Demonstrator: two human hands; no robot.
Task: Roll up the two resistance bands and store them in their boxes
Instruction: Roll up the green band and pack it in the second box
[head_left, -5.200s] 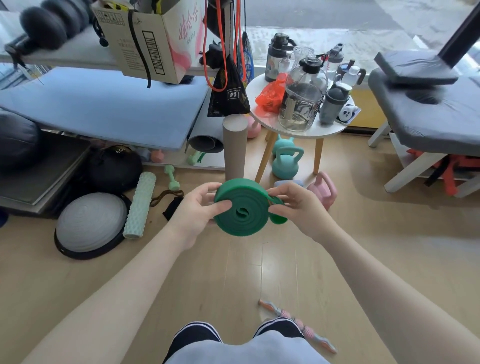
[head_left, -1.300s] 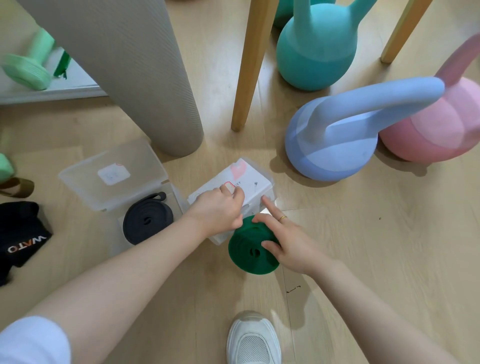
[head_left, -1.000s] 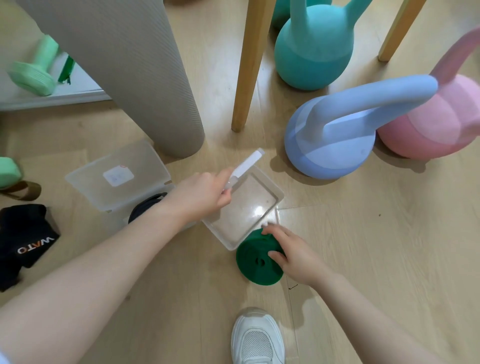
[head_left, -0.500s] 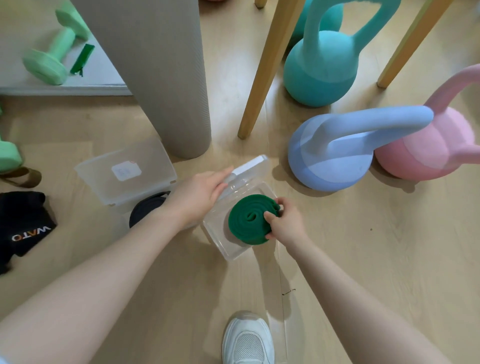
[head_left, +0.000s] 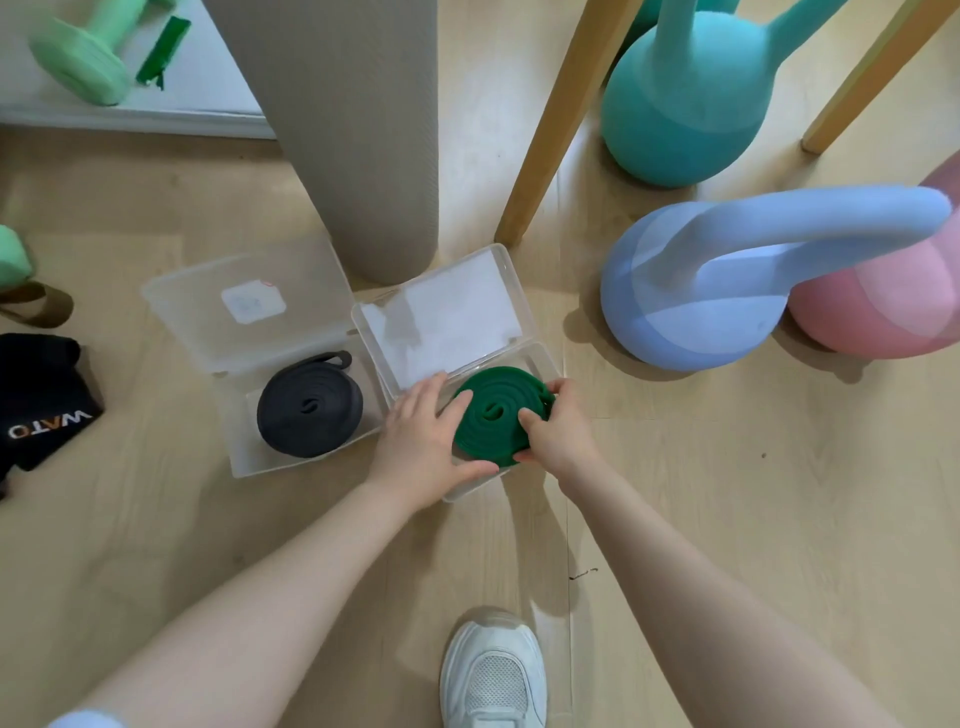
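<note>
1. Found the green band (head_left: 493, 413) coiled flat, seated in the tray of the right box (head_left: 540, 364) on the floor, lid thrown open toward the far side.
2. Found the left hand (head_left: 423, 441) at the coil's left edge, fingers fairly straight, tips touching the rim of the coil, thumb lying along the near side of the tray. No curl round the band noted; recorded as released and pressing.
3. Found the right hand (head_left: 558, 431) at the coil's right and near edge, fingers bent over the rim and thumb against the side; recorded as grasping the band.
4. Judged the band soft, rubbery and light, with spring enough to unwind once let go. Judged the surface grippy rather than slippery, not fragile.
5. Judged the best hold to be at the outer rim, opposite sides squeezed inward, with the loose outer end at the far right pinned under a finger.
6. Found the black band (head_left: 310, 410) coiled in the left box (head_left: 239, 457), lid open, clear of both hands.
7. Judged the storing nearly done: both lids not yet closed.
8. Noted the blue kettlebell (head_left: 691, 291) to the right and the grey roller (head_left: 353, 130) beyond the boxes, neither touching the hands.
</note>
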